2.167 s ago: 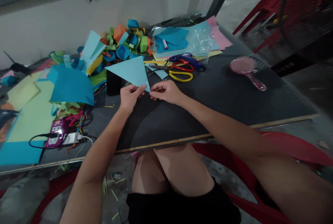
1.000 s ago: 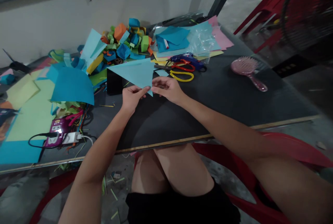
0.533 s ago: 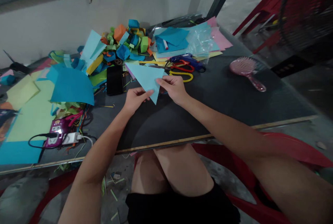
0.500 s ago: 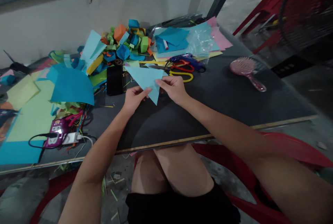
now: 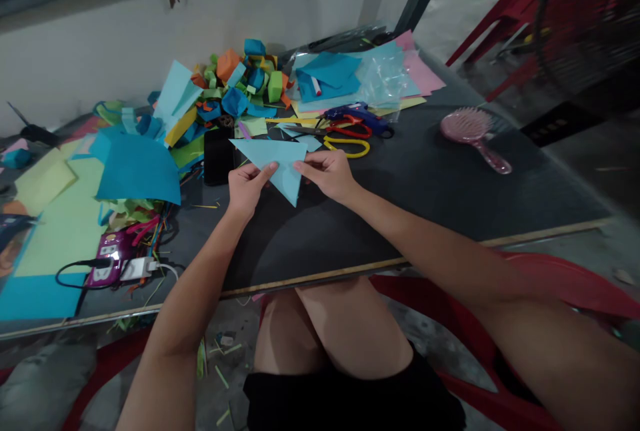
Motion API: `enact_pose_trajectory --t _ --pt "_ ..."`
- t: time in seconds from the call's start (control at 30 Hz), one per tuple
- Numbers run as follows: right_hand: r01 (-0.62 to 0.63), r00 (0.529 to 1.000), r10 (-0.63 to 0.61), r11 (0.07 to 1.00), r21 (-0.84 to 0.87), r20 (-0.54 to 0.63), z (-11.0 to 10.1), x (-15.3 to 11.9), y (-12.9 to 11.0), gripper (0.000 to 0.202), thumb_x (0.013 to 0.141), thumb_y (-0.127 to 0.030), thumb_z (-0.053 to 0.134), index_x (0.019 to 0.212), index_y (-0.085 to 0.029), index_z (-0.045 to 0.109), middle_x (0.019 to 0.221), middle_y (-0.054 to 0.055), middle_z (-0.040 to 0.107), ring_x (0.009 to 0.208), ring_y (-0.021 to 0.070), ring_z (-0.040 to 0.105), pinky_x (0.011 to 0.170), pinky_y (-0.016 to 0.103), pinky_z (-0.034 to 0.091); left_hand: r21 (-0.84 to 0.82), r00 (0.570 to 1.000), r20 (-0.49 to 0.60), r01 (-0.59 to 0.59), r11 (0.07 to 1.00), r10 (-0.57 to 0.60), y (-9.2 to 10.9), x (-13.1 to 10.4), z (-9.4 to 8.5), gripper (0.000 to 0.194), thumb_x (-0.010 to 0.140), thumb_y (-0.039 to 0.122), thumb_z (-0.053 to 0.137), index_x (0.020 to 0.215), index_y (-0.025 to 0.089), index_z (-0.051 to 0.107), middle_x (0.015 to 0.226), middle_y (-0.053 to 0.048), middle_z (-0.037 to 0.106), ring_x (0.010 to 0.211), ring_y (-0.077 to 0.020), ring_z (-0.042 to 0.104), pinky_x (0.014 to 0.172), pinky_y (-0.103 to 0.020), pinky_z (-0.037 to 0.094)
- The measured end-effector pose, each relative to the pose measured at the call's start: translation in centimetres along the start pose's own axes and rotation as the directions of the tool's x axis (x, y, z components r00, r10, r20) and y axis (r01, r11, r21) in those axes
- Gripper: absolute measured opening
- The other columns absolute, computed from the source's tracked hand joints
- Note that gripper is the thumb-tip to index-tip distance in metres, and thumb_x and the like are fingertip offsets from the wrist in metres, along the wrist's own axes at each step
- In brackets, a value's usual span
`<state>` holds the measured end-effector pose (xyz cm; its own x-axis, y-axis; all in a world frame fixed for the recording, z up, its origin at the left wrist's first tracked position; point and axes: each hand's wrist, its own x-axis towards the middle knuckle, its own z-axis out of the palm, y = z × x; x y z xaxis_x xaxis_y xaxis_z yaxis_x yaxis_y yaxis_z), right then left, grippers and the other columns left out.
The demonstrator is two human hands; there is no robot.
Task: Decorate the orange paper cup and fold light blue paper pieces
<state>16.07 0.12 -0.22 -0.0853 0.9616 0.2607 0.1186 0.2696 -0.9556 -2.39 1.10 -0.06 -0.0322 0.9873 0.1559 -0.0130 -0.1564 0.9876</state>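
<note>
A light blue sheet of paper [image 5: 283,159], folded into a triangle with one point downward, is held above the dark table [image 5: 320,237]. My left hand [image 5: 246,185] pinches its left side, thumb on top and fingers underneath. On the right side, my right hand [image 5: 330,174] grips the paper between thumb and fingers. Just beyond the paper lie yellow-handled scissors [image 5: 357,148], red-handled scissors [image 5: 357,128] and a blue glue gun [image 5: 363,114]. A black phone [image 5: 219,159] rests behind my left hand.
Folded paper pieces [image 5: 235,87] pile up at the back. Coloured sheets and a plastic bag [image 5: 387,77] lie back right, with a pink hairbrush [image 5: 473,131] on the right. Large sheets and a purple power adapter [image 5: 111,254] with cables occupy the left. A fan [image 5: 590,31] stands beyond the table.
The triangle has turned a little and moved slightly left, so its upper edge lies more level. My left hand has shifted left and remains on the paper, as does my right hand.
</note>
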Motion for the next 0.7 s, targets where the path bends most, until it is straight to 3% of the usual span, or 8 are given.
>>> enact_pose_trajectory --t 0.17,0.53,0.63,0.7 --pt "-0.047 0.999 0.047 0.999 -0.012 -0.009 0.2 0.0 -0.6 0.049 0.070 -0.066 0.068 0.063 -0.018 0.065 0.053 0.000 0.054 0.049 0.0110 0.047 0.047 0.027 0.041 -0.001 1.000 -0.016 0.026 1.000 -0.026 0.1 0.0 0.0 0.035 0.060 0.048 0.083 0.061 0.015 0.071 0.054 0.001 0.059 0.047 -0.0062 0.046 0.047 -0.022 0.038" --pt "-0.034 0.996 0.034 0.999 0.010 -0.086 -0.2 0.4 0.1 0.043 0.074 -0.058 0.069 0.060 -0.017 0.062 0.052 0.000 0.052 0.048 0.0106 0.046 0.048 0.027 0.039 0.007 1.000 0.007 -0.008 1.000 0.008 0.3 0.1 -0.3 0.037 0.068 0.054 0.076 0.061 0.018 0.072 0.055 0.000 0.062 0.050 -0.0079 0.052 0.052 -0.022 0.044" --pt "-0.103 0.994 0.104 0.992 0.078 -0.019 0.1 0.4 0.3 0.043 0.070 -0.059 0.073 0.063 -0.017 0.065 0.054 0.000 0.057 0.049 0.0114 0.050 0.047 0.027 0.043 -0.003 1.000 0.010 -0.018 1.000 0.018 0.4 -0.1 -0.1 0.036 0.069 0.052 0.077 0.057 0.018 0.071 0.053 0.001 0.061 0.049 -0.0069 0.050 0.052 -0.022 0.043" --pt "-0.158 0.983 0.144 0.980 0.122 0.112 0.4 0.3 0.5 0.043 0.065 -0.058 0.077 0.066 -0.016 0.068 0.059 0.003 0.064 0.051 0.0133 0.056 0.048 0.028 0.047 -0.008 1.000 0.011 -0.014 1.000 0.014 0.4 -0.2 0.0 0.034 0.069 0.049 0.077 0.055 0.018 0.070 0.052 0.002 0.060 0.049 -0.0067 0.049 0.052 -0.022 0.043"
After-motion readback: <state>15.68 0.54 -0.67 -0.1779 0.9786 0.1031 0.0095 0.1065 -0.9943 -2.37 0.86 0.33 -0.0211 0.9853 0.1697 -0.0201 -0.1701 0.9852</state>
